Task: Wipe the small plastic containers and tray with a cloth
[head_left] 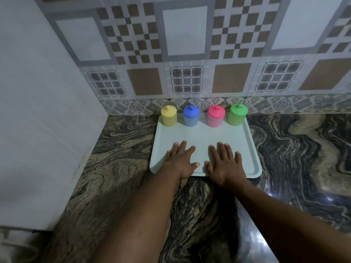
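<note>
A pale green tray [247, 141] lies on the marbled counter against the tiled wall. Along its far edge stand a yellow container [168, 116], a blue container [191, 116], a pink container [216, 116] and a green container [238, 114], all upright with lids on. My left hand [180, 160] and my right hand [225, 164] lie flat on the tray's near half, palms down, fingers spread and straight, holding nothing. No cloth is in view.
The dark swirled stone counter [303, 158] stretches right and toward me. A plain white wall [38, 111] closes the left side. The patterned tile backsplash [190, 54] stands right behind the containers.
</note>
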`<state>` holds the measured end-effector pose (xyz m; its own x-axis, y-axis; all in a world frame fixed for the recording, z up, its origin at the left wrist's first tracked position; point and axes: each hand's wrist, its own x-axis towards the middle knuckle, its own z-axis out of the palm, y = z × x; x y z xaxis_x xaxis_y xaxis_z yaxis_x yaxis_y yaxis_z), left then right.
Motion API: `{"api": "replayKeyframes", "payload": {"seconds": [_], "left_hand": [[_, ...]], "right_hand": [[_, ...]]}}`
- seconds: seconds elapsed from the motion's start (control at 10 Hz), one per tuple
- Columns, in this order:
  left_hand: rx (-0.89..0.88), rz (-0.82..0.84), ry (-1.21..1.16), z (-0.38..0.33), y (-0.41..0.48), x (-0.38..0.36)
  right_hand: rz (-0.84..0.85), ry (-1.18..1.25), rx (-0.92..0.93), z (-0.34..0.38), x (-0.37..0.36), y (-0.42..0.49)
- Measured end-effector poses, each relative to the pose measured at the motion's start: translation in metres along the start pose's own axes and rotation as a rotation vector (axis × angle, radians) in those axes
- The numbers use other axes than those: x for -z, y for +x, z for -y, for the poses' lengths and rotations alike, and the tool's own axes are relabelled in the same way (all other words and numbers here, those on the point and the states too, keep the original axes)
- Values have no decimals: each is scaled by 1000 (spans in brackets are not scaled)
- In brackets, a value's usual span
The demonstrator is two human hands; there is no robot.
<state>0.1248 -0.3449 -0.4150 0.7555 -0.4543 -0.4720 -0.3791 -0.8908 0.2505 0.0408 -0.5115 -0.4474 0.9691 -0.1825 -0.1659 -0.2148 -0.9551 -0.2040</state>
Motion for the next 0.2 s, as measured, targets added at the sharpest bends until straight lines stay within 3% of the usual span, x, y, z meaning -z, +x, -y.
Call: {"api": "replayKeyframes", "payload": {"seconds": [0.2], "left_hand": [[-21,81,113,-16,-21,27]], "right_hand": [[162,129,-5,-18,33,20]]}}
